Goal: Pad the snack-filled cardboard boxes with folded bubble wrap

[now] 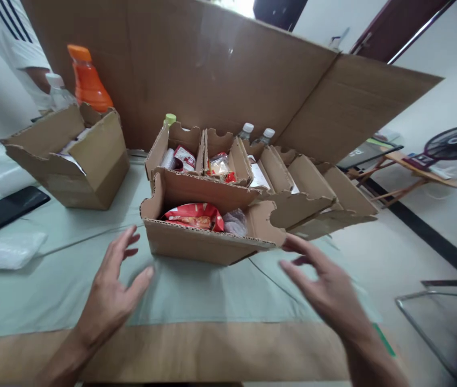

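Observation:
Both hands hang over the table on either side of a small open cardboard box (pixel 190 249). Inside it lie a red snack packet (pixel 198 216) and a crumpled clear plastic bag (pixel 235 222). My left hand (pixel 111 290) is open, thumb apart from the fingers, a little short of the box's left end. My right hand (pixel 325 282) has its fingers spread too, with the fingertips at the box's right corner; whether they touch it I cannot tell. Behind stands a row of open cardboard boxes (pixel 304 177) with packets in several of them.
A tall cardboard panel (pixel 228 70) rises behind the boxes. At left are another cardboard box (pixel 107 161), an orange bottle (pixel 89 83), a black phone-like slab (pixel 8 209) and bubble wrap (pixel 6 250). A fan (pixel 454 142) stands at right. A person's sleeve (pixel 14 32) shows at upper left.

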A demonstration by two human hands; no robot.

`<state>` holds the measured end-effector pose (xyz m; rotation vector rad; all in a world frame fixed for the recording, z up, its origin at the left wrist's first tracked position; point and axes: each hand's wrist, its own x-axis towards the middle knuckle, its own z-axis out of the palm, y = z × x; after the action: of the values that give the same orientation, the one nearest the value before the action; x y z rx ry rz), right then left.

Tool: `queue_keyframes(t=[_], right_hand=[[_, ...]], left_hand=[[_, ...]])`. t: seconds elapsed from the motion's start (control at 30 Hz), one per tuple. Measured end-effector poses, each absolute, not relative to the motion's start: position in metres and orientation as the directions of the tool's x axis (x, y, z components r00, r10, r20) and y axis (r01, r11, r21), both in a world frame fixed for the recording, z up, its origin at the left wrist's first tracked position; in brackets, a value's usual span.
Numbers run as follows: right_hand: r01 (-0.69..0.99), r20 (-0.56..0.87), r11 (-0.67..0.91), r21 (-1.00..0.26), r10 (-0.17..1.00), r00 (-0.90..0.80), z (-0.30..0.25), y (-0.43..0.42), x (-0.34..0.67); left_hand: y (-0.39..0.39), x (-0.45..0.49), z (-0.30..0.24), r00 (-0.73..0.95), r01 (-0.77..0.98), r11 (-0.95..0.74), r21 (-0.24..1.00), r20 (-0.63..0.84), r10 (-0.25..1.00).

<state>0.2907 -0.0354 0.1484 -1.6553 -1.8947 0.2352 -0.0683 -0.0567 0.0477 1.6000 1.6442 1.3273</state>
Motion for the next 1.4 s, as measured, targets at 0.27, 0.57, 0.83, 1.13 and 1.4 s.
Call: queue_keyframes(t=[0.27,0.57,0.83,1.13,1.4], right_hand=[[0.682,0.213,0.15,-0.716,0.977,0.008,0.075,-0.044,0.247],[0.61,0.335,0.345,-0.713,0.932,-0.136,0.091,-0.075,0.2],[0.649,0.356,0.243,-0.72,0.933,0.045,0.087,-0.077,0.237],[0.431,0.245,0.421,-0.798,0.88,-0.406,0.087,-0.004,0.124],[0.311,0.413,0.515,-0.799,0.846,-0.339,0.07,0.055,0.039]], left_hand=[[-0.044,-0.029,0.043,-0.082,0.206,-0.189,0.96,0.209,0.975],[-0.126,-0.078,0.06,-0.304,0.295,-0.066,0.953,0.159,0.939],[-0.113,-0.035,0.058,-0.183,0.397,-0.202,0.895,0.293,0.938],[-0.177,-0.082,0.036,-0.493,0.371,-0.046,0.928,0.239,0.837],[-0.18,-0.07,0.011,-0.525,0.376,-0.029,0.926,0.238,0.817]])
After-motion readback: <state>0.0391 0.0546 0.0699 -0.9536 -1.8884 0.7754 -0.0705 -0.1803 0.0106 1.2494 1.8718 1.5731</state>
